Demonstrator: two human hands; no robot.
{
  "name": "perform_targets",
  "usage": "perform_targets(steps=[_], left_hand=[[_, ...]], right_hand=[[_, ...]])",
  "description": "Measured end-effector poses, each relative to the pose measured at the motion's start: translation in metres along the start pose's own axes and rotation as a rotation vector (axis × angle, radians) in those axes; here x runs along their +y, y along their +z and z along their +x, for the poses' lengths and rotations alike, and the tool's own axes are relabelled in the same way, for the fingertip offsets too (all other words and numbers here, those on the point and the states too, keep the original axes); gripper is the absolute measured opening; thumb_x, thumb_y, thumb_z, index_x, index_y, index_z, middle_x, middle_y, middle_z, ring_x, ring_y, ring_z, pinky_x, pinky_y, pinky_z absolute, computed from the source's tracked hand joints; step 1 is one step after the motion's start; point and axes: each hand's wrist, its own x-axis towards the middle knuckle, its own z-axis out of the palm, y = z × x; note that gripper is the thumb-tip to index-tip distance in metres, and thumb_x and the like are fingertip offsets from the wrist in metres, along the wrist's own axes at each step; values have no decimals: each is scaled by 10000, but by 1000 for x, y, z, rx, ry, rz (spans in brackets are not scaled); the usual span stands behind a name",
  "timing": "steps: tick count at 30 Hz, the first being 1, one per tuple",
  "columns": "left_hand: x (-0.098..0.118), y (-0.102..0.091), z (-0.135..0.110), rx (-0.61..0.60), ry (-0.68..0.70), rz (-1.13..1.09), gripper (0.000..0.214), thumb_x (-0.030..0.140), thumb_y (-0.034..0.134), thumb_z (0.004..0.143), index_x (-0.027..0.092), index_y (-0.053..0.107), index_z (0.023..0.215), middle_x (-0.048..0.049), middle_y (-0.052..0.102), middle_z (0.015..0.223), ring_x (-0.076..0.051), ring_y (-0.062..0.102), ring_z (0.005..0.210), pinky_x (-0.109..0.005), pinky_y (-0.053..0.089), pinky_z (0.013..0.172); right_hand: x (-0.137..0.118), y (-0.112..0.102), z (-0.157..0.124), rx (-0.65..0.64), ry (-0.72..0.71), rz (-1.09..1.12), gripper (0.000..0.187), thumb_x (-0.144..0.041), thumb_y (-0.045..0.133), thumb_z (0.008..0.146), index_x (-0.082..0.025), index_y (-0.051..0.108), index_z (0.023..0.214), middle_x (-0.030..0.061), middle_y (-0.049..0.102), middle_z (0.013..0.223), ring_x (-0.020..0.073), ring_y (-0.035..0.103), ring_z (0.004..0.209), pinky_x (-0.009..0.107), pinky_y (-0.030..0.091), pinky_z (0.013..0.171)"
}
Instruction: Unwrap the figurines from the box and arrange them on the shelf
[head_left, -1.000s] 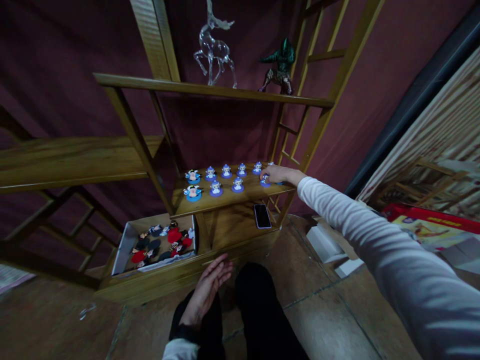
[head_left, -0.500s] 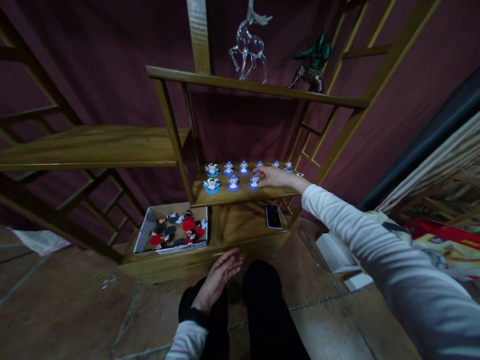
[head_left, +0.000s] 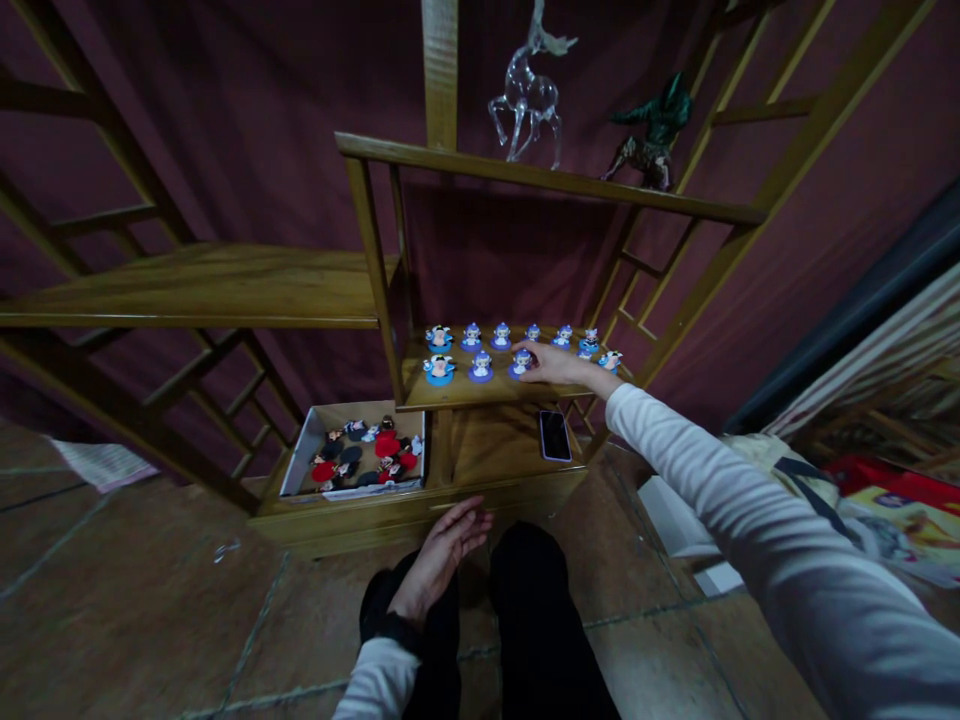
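My right hand [head_left: 553, 364] reaches over the middle shelf [head_left: 450, 398], its fingers closed around the side of a small purple-and-white figurine [head_left: 520, 363] in the front row. That figurine stands upright on its round purple base. Left of it are another purple figurine [head_left: 481, 367] and a blue-based figurine [head_left: 439, 371]. A back row of several similar figurines runs behind, and my hand partly covers one [head_left: 585, 355] in front. Low over my knees, my left hand [head_left: 442, 560] is held palm sideways, fingers stretched and holding nothing.
A shallow box [head_left: 294, 462] with several red and black figurines sits on the lower shelf, left of a phone [head_left: 555, 436]. Above stand a clear deer [head_left: 529, 95] and a dark green statuette [head_left: 654, 130]. White boxes [head_left: 675, 515] lie on the floor at right.
The view has shifted, so the shelf appears further right. My right hand stays by the same front-row figurine, and more figurines show beyond my wrist. My left hand has barely moved.
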Motion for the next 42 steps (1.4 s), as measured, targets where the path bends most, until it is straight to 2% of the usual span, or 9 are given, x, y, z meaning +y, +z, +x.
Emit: perform_targets(steps=[8, 13, 20, 24, 27, 33, 42], left_hand=[[-1, -3, 0, -5, 10, 1, 452, 293, 633, 768, 162, 559, 1195, -144, 646, 1087, -229, 604, 1001, -341, 442, 861], [-3, -4, 1, -10, 7, -2, 457, 290, 636, 766, 162, 554, 1197, -143, 649, 1083, -223, 609, 995, -331, 446, 856], [-1, -4, 2, -4, -11, 15, 459, 278, 635, 767, 173, 547, 1206, -136, 650, 1087, -214, 615, 982, -332, 447, 860], [-1, -3, 2, -6, -12, 16, 468, 280, 635, 767, 176, 539, 1214, -133, 649, 1089, -209, 612, 989, -329, 441, 873], [0, -2, 1, 5, -18, 20, 480, 279, 647, 755, 175, 540, 1212, -133, 646, 1095, -217, 608, 1001, -338, 436, 886], [-2, -4, 1, -2, 9, 25, 466, 300, 629, 770, 170, 546, 1209, -141, 640, 1101, -227, 600, 1019, -347, 432, 889], [-3, -3, 4, -2, -15, 32, 480, 314, 647, 750, 180, 556, 1202, -138, 638, 1113, -230, 606, 1007, -354, 433, 888]], right_hand=[[5, 3, 2, 10, -3, 14, 599, -287, 694, 678, -185, 468, 1223, 15, 603, 917, 121, 522, 717, 205, 388, 639], [7, 3, 2, 33, -40, 49, 537, -266, 697, 665, -162, 512, 1160, 29, 610, 944, 140, 531, 758, 221, 398, 663], [4, -9, 8, 93, -101, 161, 467, -267, 661, 696, -174, 546, 1138, 34, 613, 989, 131, 535, 832, 223, 411, 721], [-4, -17, 10, 54, -111, 24, 334, -227, 632, 714, -176, 631, 1045, 11, 635, 859, 118, 539, 749, 206, 386, 669], [-7, -22, 8, 28, -95, -54, 303, -223, 620, 724, -178, 656, 1022, 4, 645, 801, 114, 537, 688, 199, 364, 616], [0, -41, -4, 66, 13, -173, 308, -235, 623, 722, -193, 662, 1024, 9, 664, 862, 123, 567, 735, 188, 364, 619], [11, -46, -13, -48, 83, -296, 334, -253, 600, 740, -222, 641, 1070, 29, 688, 917, 148, 591, 780, 200, 376, 629]])
